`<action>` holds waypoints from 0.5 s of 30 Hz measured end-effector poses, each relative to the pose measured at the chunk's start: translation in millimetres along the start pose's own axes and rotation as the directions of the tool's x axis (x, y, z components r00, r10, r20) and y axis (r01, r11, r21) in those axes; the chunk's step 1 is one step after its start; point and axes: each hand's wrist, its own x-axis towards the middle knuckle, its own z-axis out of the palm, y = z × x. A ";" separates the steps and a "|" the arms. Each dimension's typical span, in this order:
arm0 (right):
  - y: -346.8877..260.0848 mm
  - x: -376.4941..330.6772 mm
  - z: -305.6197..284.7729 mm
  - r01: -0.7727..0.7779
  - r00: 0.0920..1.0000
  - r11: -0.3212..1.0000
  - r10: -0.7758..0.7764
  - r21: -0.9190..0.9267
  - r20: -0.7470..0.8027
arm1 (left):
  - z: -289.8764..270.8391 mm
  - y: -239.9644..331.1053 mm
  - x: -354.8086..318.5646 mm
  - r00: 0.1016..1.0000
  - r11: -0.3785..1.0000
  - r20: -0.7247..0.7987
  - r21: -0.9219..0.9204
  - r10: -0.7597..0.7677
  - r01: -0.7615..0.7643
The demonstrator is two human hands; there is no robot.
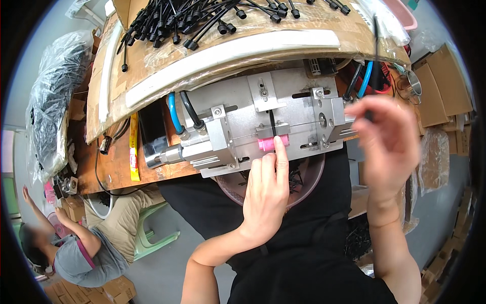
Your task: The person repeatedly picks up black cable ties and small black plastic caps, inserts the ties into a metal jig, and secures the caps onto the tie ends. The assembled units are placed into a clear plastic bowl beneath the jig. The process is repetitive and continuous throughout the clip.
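Partway through a single piece, to judge by the lie of things. Already in place on the metal plate [297,112]: a black stem [272,123], running from the bracket [262,90] down to the pink block [265,145], near the plate's front edge and between left clamp [216,143] and right clamp [332,119]. Reaching in from both clamps: thin rods [304,124], too fine to tell whether touching the stem. Seemingly left to handle: a heap of black parts [172,20] on the cardboard [139,73] beyond the plate. Partly hidden under the near edge: a bowl [315,180] with more dark pieces [297,177], impossible to tell whether finished. As for the left hand [266,195]: index finger [280,154] stretched out, tip on the pink block, other fingers loosely bent together beside it; impossible to tell whether clamped on anything beneath. As for the right hand [390,144]: beside the right clamp, well apart from the pink block, blurred, fingers bent, with a dark bit [368,116] near the fingertips; impossible to tell how far open, or whether holding that bit.
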 end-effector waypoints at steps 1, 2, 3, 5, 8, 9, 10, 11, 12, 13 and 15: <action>-0.5 -14.6 6.9 0.011 0.999 0.998 -0.009 -0.069 0.041 | -1.6 -0.7 -0.4 1.000 1.000 0.007 -0.019 -0.013 0.013; -0.2 -29.8 8.2 0.002 0.993 0.993 0.012 -0.119 0.116 | -5.1 0.6 1.3 1.000 0.999 0.015 -0.044 -0.015 0.016; 6.5 -46.2 17.0 0.049 0.995 0.983 -0.033 -0.176 0.092 | -6.9 2.8 3.2 1.000 0.997 0.026 -0.071 -0.011 0.013; 10.2 -64.2 23.4 0.098 0.969 0.973 -0.045 -0.209 0.242 | -23.2 5.7 2.0 1.000 0.992 0.008 -0.125 -0.013 0.014; 14.9 -76.5 37.5 0.109 0.941 0.970 -0.030 -0.219 0.337 | -38.9 6.5 -5.5 0.995 0.974 -0.040 -0.212 -0.086 0.076; 18.2 -78.5 41.4 0.104 0.930 0.971 -0.019 -0.214 0.368 | -43.2 5.4 -8.9 0.993 0.968 -0.043 -0.232 -0.112 0.100; 19.7 -78.6 43.8 0.099 0.918 0.973 -0.008 -0.210 0.397 | -46.2 4.6 -9.9 0.992 0.972 -0.050 -0.210 -0.118 0.105; 19.8 -76.1 46.0 0.096 0.913 0.974 -0.004 -0.206 0.408 | -47.2 3.3 -11.0 0.991 0.970 -0.046 -0.217 -0.124 0.111; 19.6 -73.1 47.6 0.093 0.908 0.974 0.000 -0.204 0.418 | -47.9 2.1 -11.7 0.991 0.967 -0.043 -0.225 -0.129 0.116; 19.3 -71.1 48.7 0.090 0.904 0.975 0.005 -0.203 0.428 | -48.8 1.0 -12.0 0.990 0.965 -0.039 -0.234 -0.133 0.120; 18.7 -71.0 49.3 0.087 0.899 0.974 0.015 -0.210 0.438 | -51.4 -1.2 -10.9 0.989 0.962 -0.038 -0.239 -0.144 0.131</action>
